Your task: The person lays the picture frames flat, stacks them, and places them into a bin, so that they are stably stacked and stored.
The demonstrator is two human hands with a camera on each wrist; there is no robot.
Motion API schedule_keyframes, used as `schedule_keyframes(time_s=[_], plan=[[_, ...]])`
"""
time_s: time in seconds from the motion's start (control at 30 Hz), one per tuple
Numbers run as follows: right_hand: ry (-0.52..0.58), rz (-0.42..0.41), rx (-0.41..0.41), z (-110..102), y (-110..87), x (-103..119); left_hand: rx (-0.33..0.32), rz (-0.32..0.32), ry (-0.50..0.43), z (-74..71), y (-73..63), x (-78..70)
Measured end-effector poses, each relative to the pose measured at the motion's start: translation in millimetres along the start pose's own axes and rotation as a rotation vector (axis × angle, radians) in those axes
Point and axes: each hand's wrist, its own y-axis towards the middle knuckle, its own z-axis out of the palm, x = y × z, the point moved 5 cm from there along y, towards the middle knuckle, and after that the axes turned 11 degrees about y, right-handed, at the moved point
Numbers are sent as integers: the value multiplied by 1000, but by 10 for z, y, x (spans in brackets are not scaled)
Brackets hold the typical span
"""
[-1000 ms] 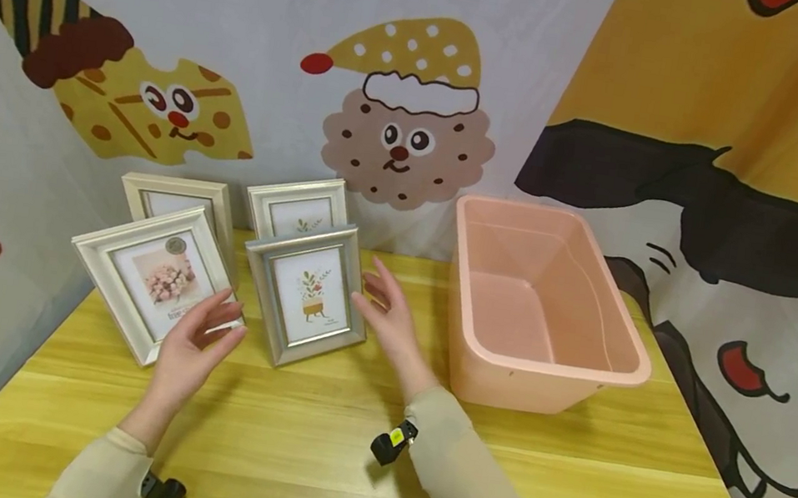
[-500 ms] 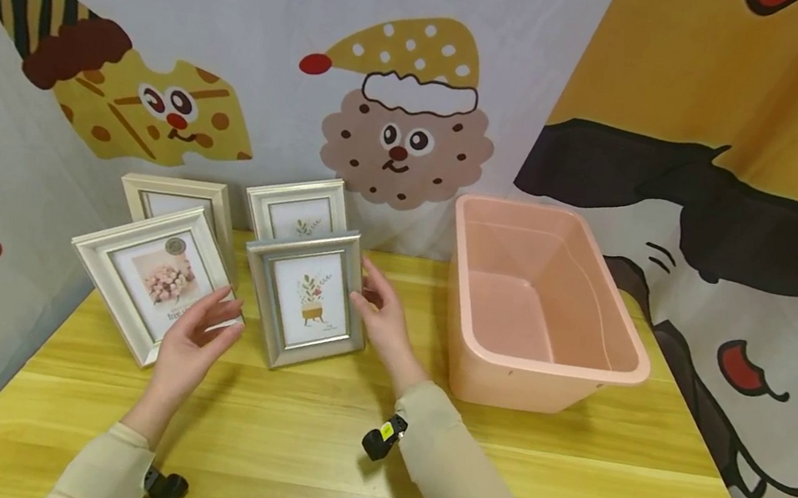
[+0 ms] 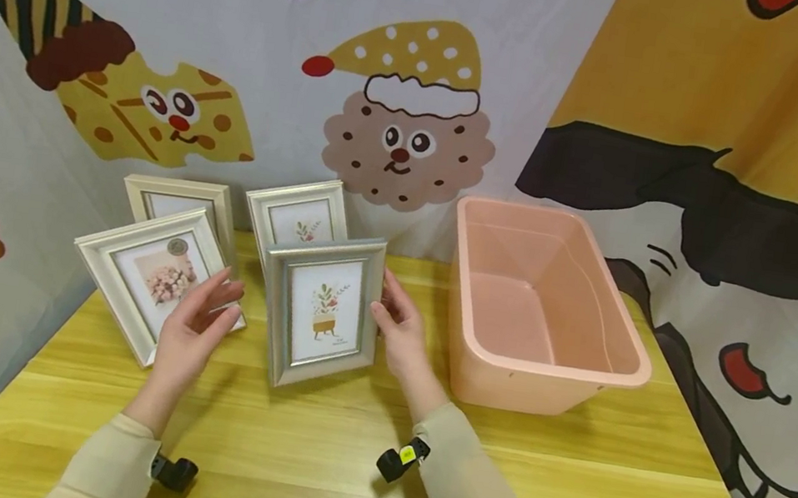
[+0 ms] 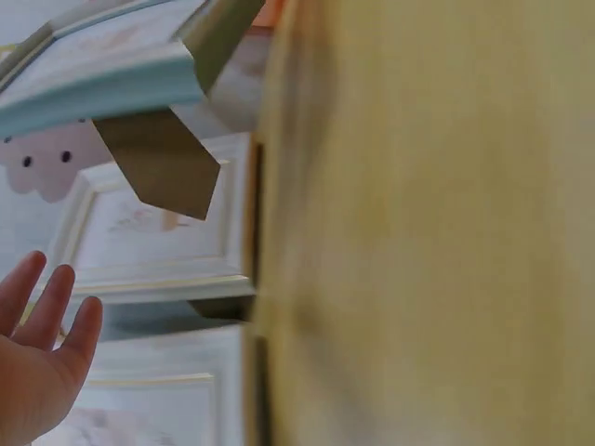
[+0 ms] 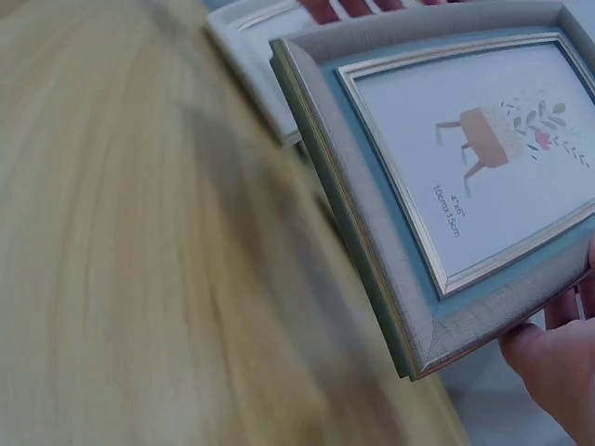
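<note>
1. At the left of the worktop, a pale frame with a pink bouquet print, the bouquet frame, stood tilted back. Behind it, partly hidden, was a cream frame.

2. The left grip was wide, its fingers apart and holding nothing, just in front of the bouquet frame's right side. Whether a fingertip touched that frame could not be told.

3. Next came a silver frame, standing farther back on the worktop, its lower part covered by the frame before it.

4. That nearer one, the grey frame with a potted-plant print, was the piece being handled. It appeared to be raised off the worktop, slightly tilted, and its brown stand jutted out behind.

5. The right grip was narrow, pinching the grey frame at its right edge. The step in hand looked like picking this frame up one-handed; the next move seemed to call for a firm pinch and a path keeping the stand from catching the silver frame.

6. Farther right, a pink bin stood upright, near the right grip but apart from it.
</note>
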Motion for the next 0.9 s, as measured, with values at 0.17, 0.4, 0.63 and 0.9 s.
schedule_keyframes(time_s=[0.17, 0.4, 0.63, 0.9], plan=[[192, 31, 92, 20, -57, 85, 67, 66, -12, 5, 91, -186], [357, 56, 236, 36, -147, 177, 221, 180, -92, 138, 146, -459], [476, 66, 271, 84, -172, 235, 339, 130, -57, 258, -13, -485], [475, 62, 202, 90, -173, 250, 365, 117, 18, 290, -237, -466]])
